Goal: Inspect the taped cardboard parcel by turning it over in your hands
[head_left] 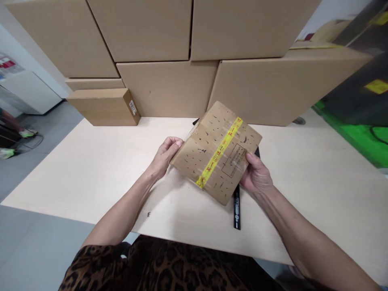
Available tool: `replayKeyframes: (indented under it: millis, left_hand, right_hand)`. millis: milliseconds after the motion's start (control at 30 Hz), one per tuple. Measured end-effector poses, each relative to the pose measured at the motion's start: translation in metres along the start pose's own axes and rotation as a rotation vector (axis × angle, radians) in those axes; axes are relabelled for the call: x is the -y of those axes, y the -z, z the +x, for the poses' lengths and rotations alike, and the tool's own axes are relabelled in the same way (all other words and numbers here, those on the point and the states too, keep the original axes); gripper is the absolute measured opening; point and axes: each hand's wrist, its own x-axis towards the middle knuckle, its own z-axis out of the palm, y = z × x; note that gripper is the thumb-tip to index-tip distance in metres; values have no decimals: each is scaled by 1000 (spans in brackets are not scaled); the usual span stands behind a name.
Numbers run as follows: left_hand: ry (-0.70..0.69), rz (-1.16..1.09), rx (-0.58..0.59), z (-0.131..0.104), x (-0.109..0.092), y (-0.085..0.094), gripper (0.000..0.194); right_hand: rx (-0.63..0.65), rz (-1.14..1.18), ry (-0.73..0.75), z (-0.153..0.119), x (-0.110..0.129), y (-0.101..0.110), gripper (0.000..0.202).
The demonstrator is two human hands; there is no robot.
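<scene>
Between my two hands a small brown cardboard box (194, 155) is held tilted above the table. A strip of yellow tape with red print runs across its face, beside a printed rectangle and many dark marks. My left hand (166, 155) grips the box's left edge, thumb on top. At the right edge, my right hand (257, 173) has its thumb on the printed face and its fingers underneath, mostly hidden. Under the box lies a black marker-like object (237, 210) with white lettering; its upper part is covered by the box.
Large cardboard boxes (168, 89) are stacked along the back of the pale table (91, 173). A flat carton (101, 107) with a label stands at the back left. Green material (348, 131) shows beyond the right edge, and a person's feet (27, 133) at far left.
</scene>
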Motion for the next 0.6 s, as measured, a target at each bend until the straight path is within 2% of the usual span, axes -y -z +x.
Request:
replayKeyframes:
  millis: [100, 233, 267, 333, 400, 467, 600]
  left_hand:
    - [21, -5, 87, -3, -1, 6, 73]
    - [35, 13, 293, -9, -7, 14, 89]
    - [45, 34, 320, -11, -10, 15, 93]
    - [85, 35, 297, -11, -13, 15, 99]
    - [139, -36, 231, -8, -14, 11, 93]
    - [169, -144, 199, -3, -12, 8, 79]
    - [264, -337, 267, 8, -3, 9, 63]
  right_hand:
    - [-16, -17, 25, -5, 3, -2, 61]
    - [-31, -78, 58, -11, 3, -4, 62]
    - [-26, -93, 67, -12, 3, -6, 62]
    - [7, -119, 81, -12, 2, -8, 58]
    - [60, -144, 70, -11, 3, -10, 57]
    - [108, -164, 32, -11, 4, -11, 59]
    - [123, -188, 2, -10, 4, -10, 65]
